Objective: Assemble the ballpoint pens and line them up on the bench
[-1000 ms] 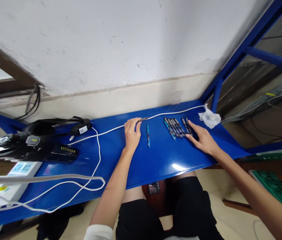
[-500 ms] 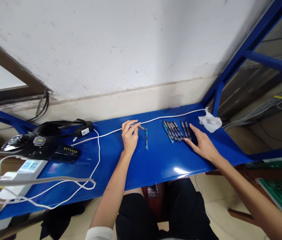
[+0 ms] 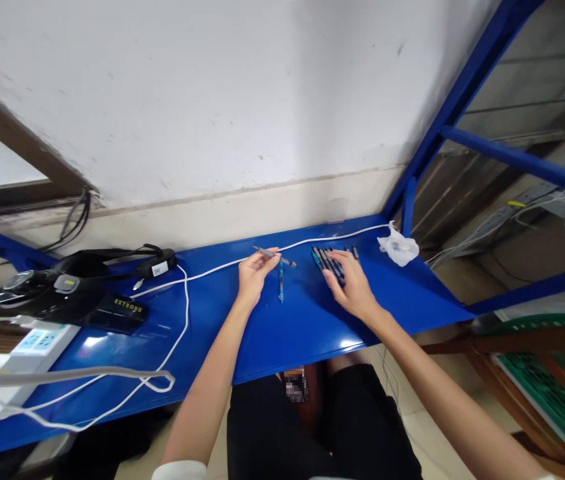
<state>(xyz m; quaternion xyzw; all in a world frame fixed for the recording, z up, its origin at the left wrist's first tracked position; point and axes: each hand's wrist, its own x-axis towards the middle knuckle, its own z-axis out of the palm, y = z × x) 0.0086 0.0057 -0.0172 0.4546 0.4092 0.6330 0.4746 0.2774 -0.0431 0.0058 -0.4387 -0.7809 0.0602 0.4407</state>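
My left hand [image 3: 256, 275] pinches a grey pen [image 3: 286, 261] between thumb and fingertips, slanted above the blue table. Just below it, a pen with blue ends [image 3: 281, 285] lies on the tabletop, pointing toward me. To the right, several dark grey pens [image 3: 323, 257] lie side by side in a row, a blue-trimmed one at their left end. Over this row rests my right hand [image 3: 355, 287], thumb and fingers apart and touching the pens. It covers part of the row. One pen tip [image 3: 355, 252] shows beyond its fingers.
A white cable [image 3: 217, 269] runs along the back of the blue table [image 3: 302, 333]. Crumpled white plastic [image 3: 399, 245] lies at the right. On the left are a black device [image 3: 69, 300], a power strip [image 3: 42, 343] and looped cables. A wall stands behind.
My right hand has moved left, from the right end of the row onto the pens. The grey pen in my left hand now shows along its length. The view has shifted slightly.
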